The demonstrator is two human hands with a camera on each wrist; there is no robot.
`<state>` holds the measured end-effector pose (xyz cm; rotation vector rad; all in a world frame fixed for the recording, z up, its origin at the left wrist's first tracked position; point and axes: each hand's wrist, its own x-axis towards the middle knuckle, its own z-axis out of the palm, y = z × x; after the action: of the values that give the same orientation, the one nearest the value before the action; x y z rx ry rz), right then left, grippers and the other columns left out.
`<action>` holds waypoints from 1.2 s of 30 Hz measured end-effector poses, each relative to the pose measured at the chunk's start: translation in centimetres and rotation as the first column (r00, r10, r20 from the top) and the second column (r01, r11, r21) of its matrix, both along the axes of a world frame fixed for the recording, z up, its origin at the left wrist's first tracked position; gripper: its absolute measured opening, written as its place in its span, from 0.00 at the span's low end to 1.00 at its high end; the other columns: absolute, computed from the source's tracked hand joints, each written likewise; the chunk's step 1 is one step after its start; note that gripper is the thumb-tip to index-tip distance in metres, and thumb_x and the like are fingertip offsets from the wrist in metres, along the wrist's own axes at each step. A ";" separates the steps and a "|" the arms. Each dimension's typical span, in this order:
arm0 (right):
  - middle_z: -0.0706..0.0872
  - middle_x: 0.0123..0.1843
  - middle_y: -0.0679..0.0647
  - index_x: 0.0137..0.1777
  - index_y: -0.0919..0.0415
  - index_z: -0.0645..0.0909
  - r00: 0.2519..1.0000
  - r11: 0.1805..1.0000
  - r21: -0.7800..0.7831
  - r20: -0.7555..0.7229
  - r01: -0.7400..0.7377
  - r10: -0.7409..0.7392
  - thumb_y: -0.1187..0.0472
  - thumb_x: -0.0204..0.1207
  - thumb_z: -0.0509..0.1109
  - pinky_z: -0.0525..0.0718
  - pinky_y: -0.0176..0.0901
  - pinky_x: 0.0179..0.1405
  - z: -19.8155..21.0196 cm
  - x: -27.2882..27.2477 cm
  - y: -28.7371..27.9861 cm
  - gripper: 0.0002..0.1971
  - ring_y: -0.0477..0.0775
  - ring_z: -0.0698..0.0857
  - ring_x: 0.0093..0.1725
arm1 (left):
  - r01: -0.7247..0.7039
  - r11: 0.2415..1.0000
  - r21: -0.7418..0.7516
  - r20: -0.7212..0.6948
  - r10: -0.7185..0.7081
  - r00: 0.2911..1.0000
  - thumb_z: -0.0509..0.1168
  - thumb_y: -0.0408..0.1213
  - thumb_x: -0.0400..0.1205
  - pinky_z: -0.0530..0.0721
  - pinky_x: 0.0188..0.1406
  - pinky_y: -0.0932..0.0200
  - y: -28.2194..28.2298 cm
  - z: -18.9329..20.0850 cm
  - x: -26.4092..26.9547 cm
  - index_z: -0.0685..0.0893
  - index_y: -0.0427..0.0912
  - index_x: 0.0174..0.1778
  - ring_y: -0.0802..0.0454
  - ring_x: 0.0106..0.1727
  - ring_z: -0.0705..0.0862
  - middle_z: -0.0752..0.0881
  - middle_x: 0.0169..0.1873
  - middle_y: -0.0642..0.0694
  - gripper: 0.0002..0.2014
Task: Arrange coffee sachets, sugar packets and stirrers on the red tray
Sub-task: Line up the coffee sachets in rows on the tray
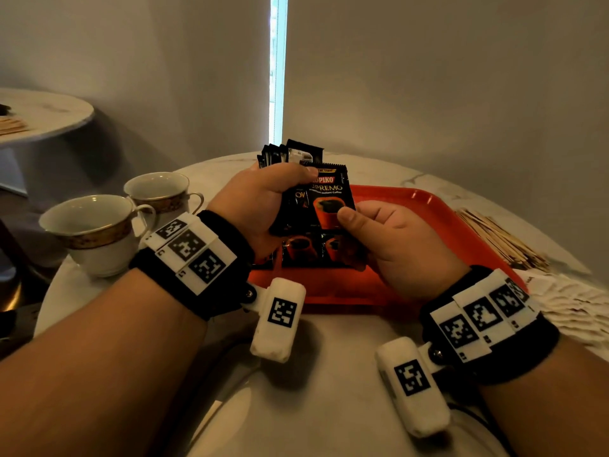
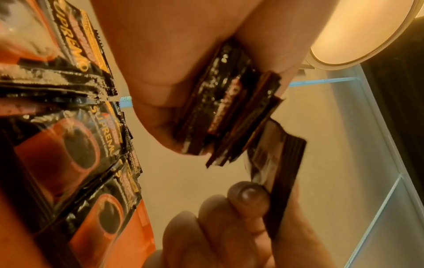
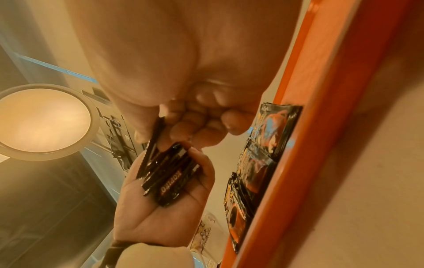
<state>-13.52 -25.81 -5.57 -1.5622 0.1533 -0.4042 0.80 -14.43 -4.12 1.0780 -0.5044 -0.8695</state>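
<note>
Left hand (image 1: 260,199): fingers curled round a fanned stack of black foil coffee sachets (image 1: 290,153), long axes upright, top edges toward the far wall, above the far left part of the tray.

Right hand (image 1: 392,239): thumb and fingers pinching the lower right corner of one black coffee sachet with an orange cup print (image 1: 329,196). Printed face toward the head camera, long axis upright, top edge tilted slightly right, touching the front of the stack.

Rectangular red plastic tray (image 1: 438,225): on a round white marbled table (image 1: 329,374), long axis running left to right. Row of flat black sachets (image 1: 309,249) on the tray's left half, face up, side by side, partly hidden beneath both hands. Right half of the tray floor bare; raised rim on all visible sides.

Right of the tray: pile of thin wooden stirrers (image 1: 501,239) just beside the rim, and pale paper sugar packets (image 1: 573,308) scattered nearer the table edge.

Left of the tray: two white gold-banded teacups (image 1: 95,232), near the left forearm.

Band with black-and-white markers on each wrist.
</note>
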 end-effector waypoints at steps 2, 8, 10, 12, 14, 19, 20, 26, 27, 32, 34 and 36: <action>0.88 0.34 0.57 0.51 0.68 0.85 1.000 0.998 -0.059 -0.020 0.003 -0.004 0.59 0.86 0.65 0.78 0.33 0.26 -0.2 0.1 -0.2 0.12 0.48 0.84 0.29 | -0.004 1.000 -0.005 0.007 0.004 1.000 0.72 0.36 0.76 0.88 0.52 0.37 0.3 0.1 0.1 0.77 0.27 0.73 0.28 0.53 0.89 0.85 0.58 0.24 0.30; 0.83 0.28 0.49 0.41 0.61 0.84 0.998 0.986 -0.161 -0.038 0.039 -0.046 0.59 0.81 0.66 0.75 0.29 0.26 -0.1 0.2 -0.5 0.10 0.41 0.78 0.25 | -0.049 0.998 0.032 0.080 0.046 0.996 0.77 0.36 0.70 0.88 0.47 0.38 0.8 0.9 0.6 0.76 0.29 0.73 0.26 0.53 0.90 0.87 0.59 0.23 0.35; 0.84 0.29 0.51 0.42 0.63 0.85 0.998 0.990 -0.131 -0.024 0.053 -0.057 0.58 0.79 0.68 0.76 0.31 0.26 -0.2 0.2 -0.4 0.10 0.42 0.79 0.25 | -0.058 0.998 0.031 0.101 0.054 0.993 0.76 0.35 0.72 0.89 0.43 0.41 0.8 0.9 0.7 0.77 0.28 0.72 0.28 0.51 0.91 0.87 0.57 0.24 0.33; 0.87 0.33 0.53 0.46 0.65 0.85 0.996 0.993 -0.074 0.003 0.090 -0.090 0.56 0.74 0.71 0.78 0.34 0.26 -0.4 0.4 -0.4 0.11 0.46 0.82 0.28 | -0.025 0.999 0.021 0.099 0.023 0.995 0.71 0.33 0.79 0.91 0.37 0.45 0.9 0.9 0.5 0.77 0.25 0.72 0.33 0.46 0.92 0.87 0.53 0.26 0.26; 0.88 0.40 0.56 0.50 0.62 0.82 0.990 0.991 0.000 0.040 0.132 -0.132 0.61 0.73 0.75 0.80 0.37 0.25 -0.6 0.7 -0.6 0.09 0.52 0.84 0.32 | 0.007 1.000 0.019 0.084 -0.009 0.996 0.66 0.31 0.81 0.92 0.36 0.47 0.9 1.1 0.3 0.77 0.24 0.72 0.35 0.44 0.91 0.85 0.54 0.26 0.23; 0.84 0.35 0.55 0.37 0.54 0.80 0.986 0.989 0.042 0.076 0.143 -0.146 0.74 0.73 0.72 0.77 0.40 0.22 -1.3 1.3 -1.0 0.13 0.52 0.82 0.29 | 0.038 0.996 0.081 0.083 -0.044 0.996 0.70 0.35 0.76 0.91 0.40 0.45 1.4 1.3 0.6 0.77 0.27 0.73 0.32 0.50 0.91 0.86 0.61 0.25 0.29; 0.85 0.34 0.55 0.36 0.54 0.82 0.987 0.988 0.026 0.052 0.154 -0.155 0.77 0.75 0.71 0.77 0.39 0.22 -1.4 1.4 -0.9 0.15 0.52 0.82 0.29 | 0.047 0.995 0.093 0.080 -0.054 0.995 0.69 0.37 0.78 0.91 0.40 0.45 1.5 1.4 0.8 0.78 0.28 0.71 0.33 0.49 0.91 0.87 0.60 0.26 0.27; 0.90 0.34 0.55 0.43 0.60 0.87 0.959 0.965 0.012 -0.112 0.262 -0.260 0.77 0.78 0.68 0.77 0.36 0.21 -1.4 1.5 -0.4 0.12 0.48 0.83 0.28 | -0.115 0.991 0.073 0.056 0.111 0.992 0.69 0.52 0.75 0.87 0.47 0.50 3.6 2.8 3.4 0.83 0.40 0.50 0.48 0.39 0.84 0.84 0.37 0.43 0.19; 0.90 0.34 0.54 0.43 0.60 0.87 0.953 0.963 0.013 -0.149 0.270 -0.265 0.77 0.78 0.69 0.77 0.35 0.21 -1.4 1.6 -0.2 0.12 0.47 0.83 0.28 | -0.120 0.991 0.068 0.049 0.117 0.992 0.70 0.54 0.73 0.88 0.53 0.46 4.3 2.9 4.0 0.84 0.40 0.50 0.48 0.42 0.85 0.85 0.38 0.43 0.20; 0.91 0.40 0.61 0.44 0.58 0.91 0.944 0.980 -0.069 -0.263 0.186 -0.197 0.76 0.78 0.70 0.78 0.40 0.30 -1.1 2.9 1.8 0.13 0.47 0.82 0.29 | -0.130 0.990 0.060 -0.049 0.133 0.990 0.69 0.59 0.76 0.86 0.59 0.29 7.1 3.0 5.6 0.85 0.40 0.55 0.47 0.48 0.89 0.87 0.42 0.44 0.25; 0.89 0.42 0.65 0.44 0.58 0.91 0.943 0.986 -0.105 -0.293 0.132 -0.158 0.76 0.79 0.68 0.77 0.41 0.29 -0.9 3.6 2.9 0.14 0.51 0.82 0.31 | -0.145 0.984 0.106 -0.062 0.152 0.986 0.71 0.60 0.74 0.83 0.59 0.23 7.7 3.2 5.7 0.84 0.39 0.58 0.46 0.47 0.90 0.88 0.42 0.43 0.28; 0.89 0.43 0.66 0.44 0.59 0.91 0.940 0.989 -0.117 -0.319 0.092 -0.125 0.76 0.80 0.67 0.78 0.42 0.29 -0.8 4.2 3.6 0.14 0.53 0.82 0.33 | -0.143 0.978 0.151 -0.053 0.153 0.987 0.72 0.59 0.72 0.81 0.60 0.20 8.0 3.3 5.3 0.85 0.38 0.58 0.44 0.49 0.89 0.88 0.41 0.42 0.29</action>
<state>-9.34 -22.21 -6.40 -1.7181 0.4838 -0.2393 6.07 -6.48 -0.82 1.2019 -0.3053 -0.8164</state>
